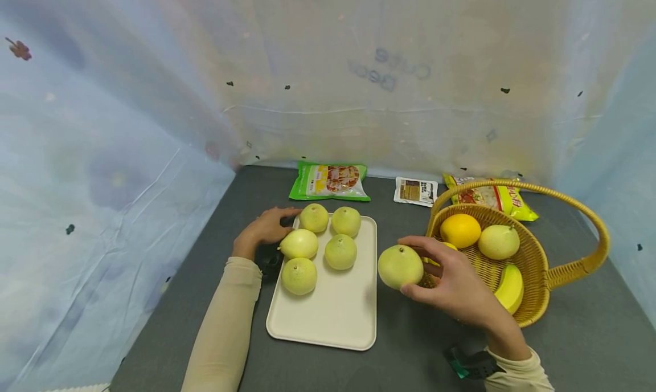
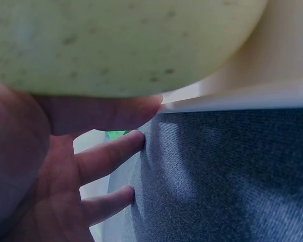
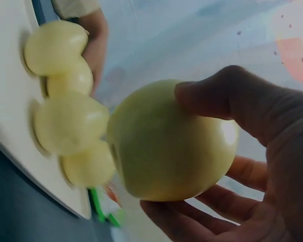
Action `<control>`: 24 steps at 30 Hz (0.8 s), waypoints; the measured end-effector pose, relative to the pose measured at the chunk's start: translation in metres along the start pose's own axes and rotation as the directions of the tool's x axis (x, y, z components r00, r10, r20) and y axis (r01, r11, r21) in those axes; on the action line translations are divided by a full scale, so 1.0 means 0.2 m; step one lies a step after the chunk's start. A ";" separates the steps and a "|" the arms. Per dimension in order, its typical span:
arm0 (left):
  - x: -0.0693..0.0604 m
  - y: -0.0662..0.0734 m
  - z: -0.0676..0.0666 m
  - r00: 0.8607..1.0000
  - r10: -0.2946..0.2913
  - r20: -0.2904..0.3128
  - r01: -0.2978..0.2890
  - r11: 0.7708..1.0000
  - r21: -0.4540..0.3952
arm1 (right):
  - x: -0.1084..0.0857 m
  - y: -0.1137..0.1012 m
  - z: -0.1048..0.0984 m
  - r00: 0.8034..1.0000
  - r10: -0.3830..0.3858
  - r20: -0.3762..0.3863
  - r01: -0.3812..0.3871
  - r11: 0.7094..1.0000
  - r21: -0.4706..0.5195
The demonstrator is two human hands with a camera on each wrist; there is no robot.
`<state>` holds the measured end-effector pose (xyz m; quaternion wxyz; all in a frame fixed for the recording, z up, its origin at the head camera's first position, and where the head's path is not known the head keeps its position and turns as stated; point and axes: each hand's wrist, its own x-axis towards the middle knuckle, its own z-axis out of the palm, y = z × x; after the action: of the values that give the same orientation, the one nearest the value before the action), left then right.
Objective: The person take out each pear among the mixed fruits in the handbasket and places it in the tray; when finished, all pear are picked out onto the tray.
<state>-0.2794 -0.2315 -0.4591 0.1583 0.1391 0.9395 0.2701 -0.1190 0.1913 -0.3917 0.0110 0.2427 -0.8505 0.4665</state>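
My right hand (image 1: pixel 456 281) grips a round yellow-green pear (image 1: pixel 401 266) between thumb and fingers, in the air between the tray and the basket. In the right wrist view, the thumb (image 3: pixel 212 98) presses one side of this pear and the fingers curl round the other. A cream rectangular tray (image 1: pixel 338 318) bears several similar pears, grouped toward its far left. At its left edge is my left hand (image 1: pixel 263 228), fingers extended, close beside the pears. The left wrist view shows a speckled pear (image 2: pixel 116 45) just above one finger; whether they touch is unclear.
A wicker basket (image 1: pixel 538 289) with a tall handle stands at right, holding an orange-yellow fruit (image 1: pixel 460 231), a pear (image 1: pixel 499 242) and a banana (image 1: pixel 509 289). Along the back lie a green food bag (image 1: pixel 330 181), a small white packet (image 1: pixel 415 191) and a yellow bag (image 1: pixel 520 204).
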 end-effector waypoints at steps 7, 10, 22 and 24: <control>-0.01 0.01 0.00 1.000 -0.009 0.001 0.009 1.000 0.001 | 0.05 0.02 0.15 0.999 -0.036 0.031 0.034 0.998 0.056; -0.01 0.01 -0.01 1.000 -0.017 0.004 0.017 1.000 -0.001 | 0.07 0.03 0.21 0.997 -0.054 0.048 0.051 0.996 0.072; -0.01 0.01 0.00 1.000 -0.020 0.005 0.020 1.000 -0.001 | 0.11 0.08 0.50 0.994 -0.072 0.077 0.062 0.990 0.126; -0.01 0.01 -0.01 1.000 -0.016 0.007 0.016 1.000 -0.001 | 0.11 0.09 0.55 0.995 -0.063 0.079 0.053 0.990 0.127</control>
<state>-0.2777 -0.2319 -0.4572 0.1639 0.1327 0.9399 0.2686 -0.1236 0.1039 -0.4629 -0.0259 0.2868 -0.8119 0.5078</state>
